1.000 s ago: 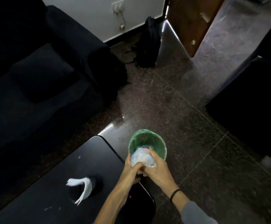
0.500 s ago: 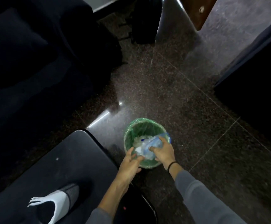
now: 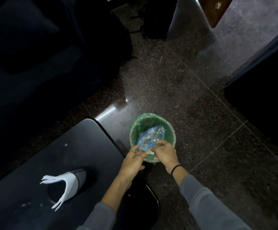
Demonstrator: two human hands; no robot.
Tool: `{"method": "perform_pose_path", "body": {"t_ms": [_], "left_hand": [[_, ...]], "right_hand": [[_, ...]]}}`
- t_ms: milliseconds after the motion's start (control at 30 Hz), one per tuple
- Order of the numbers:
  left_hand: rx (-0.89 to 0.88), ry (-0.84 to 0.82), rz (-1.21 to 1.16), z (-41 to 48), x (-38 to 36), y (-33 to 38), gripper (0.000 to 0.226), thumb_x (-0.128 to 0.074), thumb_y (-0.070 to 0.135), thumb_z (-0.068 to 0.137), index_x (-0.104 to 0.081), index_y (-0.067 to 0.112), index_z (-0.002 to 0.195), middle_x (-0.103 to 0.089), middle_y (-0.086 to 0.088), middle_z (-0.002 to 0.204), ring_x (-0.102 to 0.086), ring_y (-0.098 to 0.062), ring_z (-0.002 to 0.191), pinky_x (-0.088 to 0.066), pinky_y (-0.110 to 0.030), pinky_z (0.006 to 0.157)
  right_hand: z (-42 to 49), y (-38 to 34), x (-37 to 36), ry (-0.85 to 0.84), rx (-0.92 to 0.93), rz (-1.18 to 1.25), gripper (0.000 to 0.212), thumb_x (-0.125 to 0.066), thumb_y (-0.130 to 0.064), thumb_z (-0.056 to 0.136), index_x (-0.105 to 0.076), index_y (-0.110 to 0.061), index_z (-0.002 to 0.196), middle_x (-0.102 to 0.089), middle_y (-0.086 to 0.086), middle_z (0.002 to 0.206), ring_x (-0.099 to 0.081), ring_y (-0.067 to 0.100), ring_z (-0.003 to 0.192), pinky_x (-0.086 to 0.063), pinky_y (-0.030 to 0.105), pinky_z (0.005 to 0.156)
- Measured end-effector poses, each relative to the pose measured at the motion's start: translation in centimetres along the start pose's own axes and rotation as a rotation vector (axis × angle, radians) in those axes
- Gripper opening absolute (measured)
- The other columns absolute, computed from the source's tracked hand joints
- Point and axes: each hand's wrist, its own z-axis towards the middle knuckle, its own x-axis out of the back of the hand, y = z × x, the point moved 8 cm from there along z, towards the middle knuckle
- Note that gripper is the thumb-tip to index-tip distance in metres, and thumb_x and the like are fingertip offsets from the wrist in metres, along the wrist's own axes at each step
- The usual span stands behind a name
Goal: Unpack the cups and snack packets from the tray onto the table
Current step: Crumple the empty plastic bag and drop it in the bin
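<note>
on the far left the dark sofa (image 3: 35, 55) fills the edge, and nearer me the black table (image 3: 40, 163) carries a mesh holder (image 3: 78, 177) lying tipped, with white plastic forks (image 3: 60, 185) sticking out of its mouth. half a second ago that holder sat lower and further left in my view; now it sits higher and more toward the middle, since my head has dropped and turned.

my left hand (image 3: 132, 161) was open beside the bag then; now its fingertips pinch the near left corner of the clear zip bag (image 3: 151, 137) along its blue seal. the bag was bunched up against my right palm before; now it is spread flat and slanted over the mouth of the green-lined bin (image 3: 152, 128), its far corner reaching the inner wall. my right hand (image 3: 165, 154) grips the bag's near edge, just beside my left, both hands over the bin's near rim. a black band (image 3: 174, 169) rings my right wrist above a grey sleeve (image 3: 206, 203).

the bin stands on the speckled floor (image 3: 193, 97) just beside the table corner. a dark backpack (image 3: 156, 17) leans at the top, a wooden door (image 3: 216, 9) to its right, and a dark seat (image 3: 264, 97) closes the right side.
</note>
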Motion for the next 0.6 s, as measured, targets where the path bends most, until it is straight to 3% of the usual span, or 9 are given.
{"method": "perform_pose_path", "body": {"t_ms": [167,300,467,600], "left_hand": [[-0.015,0.037,-0.041,-3.3,1.3,-0.2,0.046,-0.062,0.023,0.097,-0.05,0.021,0.142,-0.067,-0.001,0.127,-0.061,-0.015,0.12,-0.056,-0.035,0.09],[-0.024,0.076,-0.071,-7.6,3.0,-0.4,0.035,-0.058,0.016,0.098,-0.055,0.017,0.133,-0.068,-0.005,0.116,-0.067,-0.018,0.108,-0.058,-0.038,0.084],[-0.082,0.083,-0.114,-14.0,6.3,-1.1,0.02,-0.056,0.015,0.098,-0.062,0.018,0.117,-0.075,-0.006,0.106,-0.074,-0.018,0.09,-0.06,-0.036,0.076],[-0.164,0.113,-0.176,-18.4,10.7,-2.7,0.017,-0.055,0.014,0.098,-0.063,0.019,0.113,-0.078,-0.005,0.101,-0.074,-0.016,0.076,-0.058,-0.03,0.066]], "right_hand": [[-5.3,-2.6,-0.7,-0.041,0.125,0.005,0.023,-0.075,-0.008,0.087,-0.066,-0.008,0.109,-0.071,0.016,0.11,-0.071,0.029,0.098,-0.061,0.039,0.075],[-11.3,-4.1,-1.6,-0.089,0.216,-0.027,0.02,-0.075,-0.011,0.088,-0.068,-0.007,0.106,-0.074,0.019,0.106,-0.074,0.031,0.094,-0.056,0.028,0.06],[-19.2,-5.9,-3.5,-0.161,0.316,-0.082,0.022,-0.074,-0.012,0.089,-0.067,-0.005,0.11,-0.073,0.016,0.107,-0.074,0.032,0.097,-0.059,0.033,0.068],[-24.7,-6.5,-6.3,-0.195,0.424,-0.124,0.018,-0.075,-0.015,0.089,-0.069,-0.01,0.105,-0.076,0.012,0.098,-0.076,0.028,0.084,-0.058,0.027,0.058]]}}
